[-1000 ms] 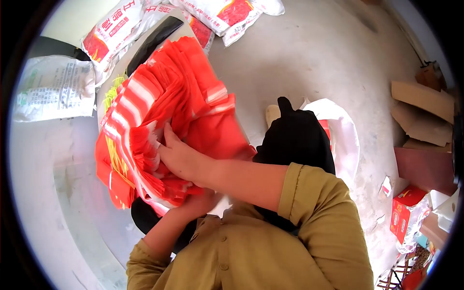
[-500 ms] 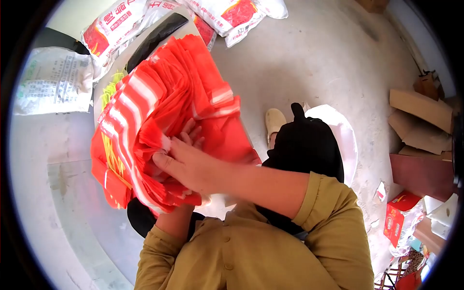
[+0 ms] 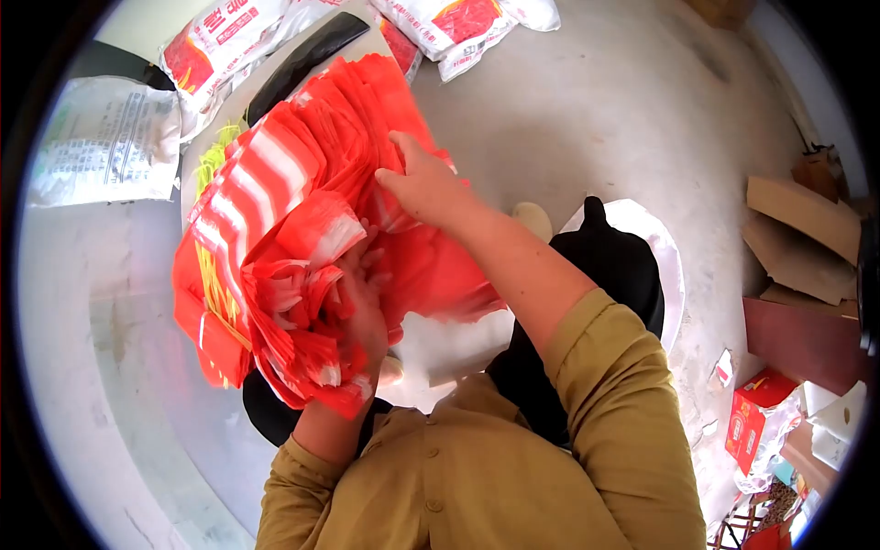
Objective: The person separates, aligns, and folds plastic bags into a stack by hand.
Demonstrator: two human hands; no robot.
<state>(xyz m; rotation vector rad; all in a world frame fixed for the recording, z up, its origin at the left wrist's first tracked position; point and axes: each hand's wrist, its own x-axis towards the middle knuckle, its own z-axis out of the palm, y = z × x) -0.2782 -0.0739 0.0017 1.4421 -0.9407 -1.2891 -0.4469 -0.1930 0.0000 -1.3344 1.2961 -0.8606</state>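
Left of centre, the left hand [image 3: 365, 310] curls its grip round red cloth [image 3: 316, 202]; above, the right hand [image 3: 422, 186] touches it, thumb and finger parted, whether holding any I cannot tell.

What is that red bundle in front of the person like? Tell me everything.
The red bundle is a thick stack of thin, soft, fabric-like sheets, bright red with white bands. Its far part is fanned into many layered edges; the near part is crumpled and folded over, showing whitish ends. It lies slanted before the person, with yellow strings along its left side. The left hand is against the near folds, the right hand at the right-hand layers. Its underside is hidden.
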